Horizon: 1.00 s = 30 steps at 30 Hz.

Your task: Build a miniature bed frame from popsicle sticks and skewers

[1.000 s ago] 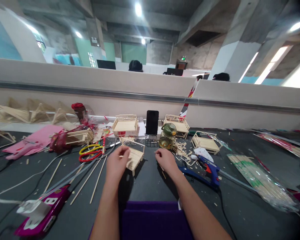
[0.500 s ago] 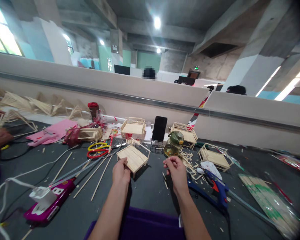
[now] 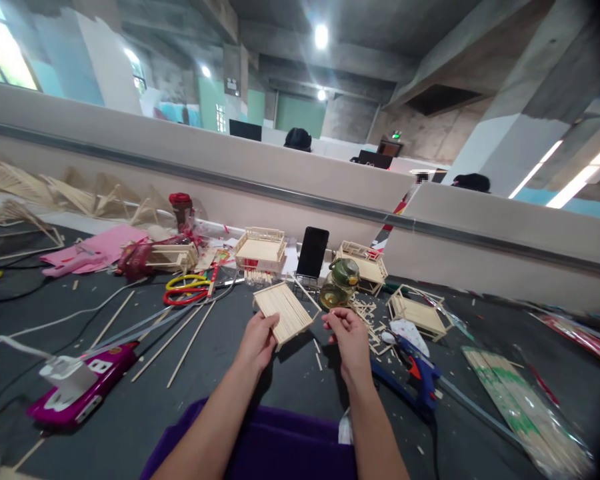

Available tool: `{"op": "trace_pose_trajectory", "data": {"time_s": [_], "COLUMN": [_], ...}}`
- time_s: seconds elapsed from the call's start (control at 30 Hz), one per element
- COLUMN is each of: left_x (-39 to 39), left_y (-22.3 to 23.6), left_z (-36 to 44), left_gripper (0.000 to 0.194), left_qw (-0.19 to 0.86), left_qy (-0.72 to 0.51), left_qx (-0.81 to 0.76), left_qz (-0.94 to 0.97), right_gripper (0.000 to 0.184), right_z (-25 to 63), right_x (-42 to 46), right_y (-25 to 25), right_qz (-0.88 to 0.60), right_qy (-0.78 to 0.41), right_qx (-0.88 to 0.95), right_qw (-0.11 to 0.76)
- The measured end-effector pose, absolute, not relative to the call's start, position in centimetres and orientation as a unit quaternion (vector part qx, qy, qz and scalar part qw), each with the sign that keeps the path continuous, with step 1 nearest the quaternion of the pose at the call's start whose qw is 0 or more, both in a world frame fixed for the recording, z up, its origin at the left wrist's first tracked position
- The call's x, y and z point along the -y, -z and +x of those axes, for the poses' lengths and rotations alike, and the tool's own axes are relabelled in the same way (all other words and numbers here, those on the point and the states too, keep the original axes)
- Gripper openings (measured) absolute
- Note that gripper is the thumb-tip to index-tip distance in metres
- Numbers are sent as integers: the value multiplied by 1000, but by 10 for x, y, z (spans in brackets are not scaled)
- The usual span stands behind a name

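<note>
My left hand [image 3: 258, 339] grips the near left edge of a small model platform [image 3: 286, 315] built from thin wooden sticks, thumb on top. The platform is tilted, and a thin stick rail rises along its far right side. Close to its right corner is my right hand [image 3: 350, 333], thumb and fingertips pinched together. Whatever sits in that pinch is too small to make out. Short stick pieces [image 3: 319, 359] lie on the dark table just below. A blue glue gun [image 3: 420, 373] rests right of my right hand.
Behind the platform stand a phone [image 3: 313, 252], a green bottle [image 3: 341, 281] and finished stick models [image 3: 261, 248]. Scissors [image 3: 187, 293], long sticks and a purple power strip [image 3: 85, 387] with cables lie left. A bag of sticks [image 3: 523, 400] lies right, along with another model [image 3: 420, 312].
My left hand has turned and tilted the platform and brought it right, closer to my right hand. The other person's hand at the far left has left the view.
</note>
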<state>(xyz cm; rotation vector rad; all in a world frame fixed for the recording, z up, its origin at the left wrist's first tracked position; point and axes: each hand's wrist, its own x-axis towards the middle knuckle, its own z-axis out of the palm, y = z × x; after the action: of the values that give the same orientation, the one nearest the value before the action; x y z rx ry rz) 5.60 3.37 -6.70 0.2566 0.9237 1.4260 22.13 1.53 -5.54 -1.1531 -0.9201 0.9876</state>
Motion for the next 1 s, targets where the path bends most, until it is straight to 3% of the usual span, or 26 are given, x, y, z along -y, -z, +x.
{"op": "trace_pose_trajectory", "data": {"time_s": [0.23, 0.53, 0.67, 0.8, 1.0], "left_x": [-36, -37, -31, -21, -8], "left_y": [70, 67, 60, 53, 41], "left_z": [46, 41, 43, 44, 48], "left_gripper": [19, 40, 31, 19, 22], "left_qw": [631, 374, 325, 305, 233], "left_qy": [-614, -744, -786, -753, -747], "left_qx": [-458, -540, -467, -458, -466], "left_qz": [125, 124, 241, 362, 413], "right_gripper": [36, 34, 31, 30, 30], "right_z": [225, 226, 224, 226, 228], "right_x": [-19, -23, -21, -16, -8], "right_y": [61, 71, 68, 56, 44], "right_qz": [-524, -542, -538, -518, -504], "right_qy": [-400, -372, -342, -327, -313], "right_qx": [417, 437, 466, 467, 440], "right_qw": [626, 614, 613, 638, 674]}}
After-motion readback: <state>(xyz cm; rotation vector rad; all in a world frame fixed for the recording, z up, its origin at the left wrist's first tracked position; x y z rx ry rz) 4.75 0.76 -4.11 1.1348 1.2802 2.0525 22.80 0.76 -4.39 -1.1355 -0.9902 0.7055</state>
